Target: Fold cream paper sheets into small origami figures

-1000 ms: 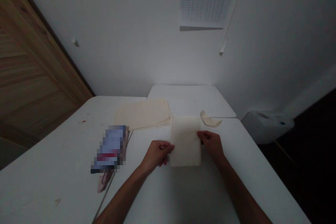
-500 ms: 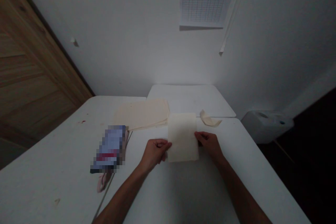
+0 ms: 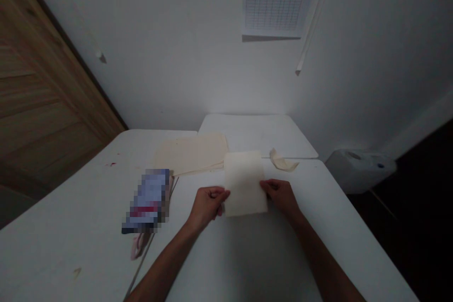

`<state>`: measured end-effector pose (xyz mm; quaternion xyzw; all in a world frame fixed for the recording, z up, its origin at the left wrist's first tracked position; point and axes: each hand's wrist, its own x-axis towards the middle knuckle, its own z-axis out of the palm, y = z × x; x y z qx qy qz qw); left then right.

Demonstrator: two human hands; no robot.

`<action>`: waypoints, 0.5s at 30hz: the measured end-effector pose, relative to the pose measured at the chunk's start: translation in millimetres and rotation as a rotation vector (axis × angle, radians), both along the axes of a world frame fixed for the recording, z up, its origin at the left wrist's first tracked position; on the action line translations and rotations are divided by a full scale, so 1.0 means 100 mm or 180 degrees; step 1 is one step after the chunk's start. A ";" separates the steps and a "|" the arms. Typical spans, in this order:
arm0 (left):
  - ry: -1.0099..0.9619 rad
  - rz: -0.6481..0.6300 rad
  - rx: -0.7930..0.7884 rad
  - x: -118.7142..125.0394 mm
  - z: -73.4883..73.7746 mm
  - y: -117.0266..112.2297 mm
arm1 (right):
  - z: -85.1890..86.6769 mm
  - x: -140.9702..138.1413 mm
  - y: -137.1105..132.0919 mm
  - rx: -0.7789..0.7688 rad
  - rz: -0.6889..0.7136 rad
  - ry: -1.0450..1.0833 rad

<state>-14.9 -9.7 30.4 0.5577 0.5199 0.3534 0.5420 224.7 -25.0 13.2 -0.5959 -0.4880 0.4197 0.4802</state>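
Note:
A cream, rectangular piece of fabric or paper (image 3: 245, 184) is held up above the white table, its long side running away from me. At its left edge my left hand (image 3: 209, 204) is closed, thumb on top and fingers curled beneath. My right hand (image 3: 281, 196) pinches the opposite edge between thumb and forefinger. Larger cream sheets (image 3: 193, 153) lie stacked just behind and to the left. Beyond my right hand rests a curled cream strip (image 3: 283, 161). Whether the held piece is cloth or paper, I cannot tell.
White tables (image 3: 88, 207) stand together against the wall, with a seam left of my hands. A blurred blue item (image 3: 148, 200) lies by that seam on something pink. A white plastic container (image 3: 361, 170) stands off the right edge. A printed sheet (image 3: 276, 2) hangs on the wall.
Both hands have shifted the cream piece slightly to the left, and its near edge now tilts a little. The grip of each hand stays the same.

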 end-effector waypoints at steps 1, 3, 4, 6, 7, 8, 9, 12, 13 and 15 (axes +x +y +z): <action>-0.0011 0.0011 0.0005 0.00 0.01 0.00 | 0.01 0.00 0.00 -0.0006 -0.0003 -0.0043; -0.0018 0.0017 0.0008 0.00 0.02 -0.01 | 0.01 -0.01 -0.01 0.0008 -0.0030 -0.0089; -0.0027 0.0002 -0.0004 0.00 0.02 -0.01 | 0.01 0.00 -0.01 0.0018 -0.0048 -0.0091; -0.0049 -0.0078 -0.0059 0.00 0.02 -0.02 | 0.00 0.00 0.00 0.0056 -0.0105 -0.0096; -0.0048 -0.0149 -0.0098 0.01 0.01 -0.02 | 0.00 0.01 0.00 0.0081 -0.0155 -0.0103; -0.0035 -0.0240 -0.0146 0.01 0.00 -0.02 | 0.00 0.02 0.00 0.0105 -0.0214 -0.0115; -0.0013 -0.0338 -0.0194 0.01 -0.01 -0.02 | -0.01 0.03 0.01 0.0120 -0.0268 -0.0139; 0.0074 -0.0563 -0.0301 0.00 -0.05 -0.01 | -0.01 0.05 0.01 0.0115 -0.0386 -0.0178; 0.0104 -0.0601 -0.0322 0.00 -0.05 -0.01 | -0.02 0.06 0.01 0.0109 -0.0392 -0.0179; 0.0152 -0.0658 -0.0321 -0.01 -0.05 -0.01 | -0.02 0.06 0.01 0.0120 -0.0395 -0.0163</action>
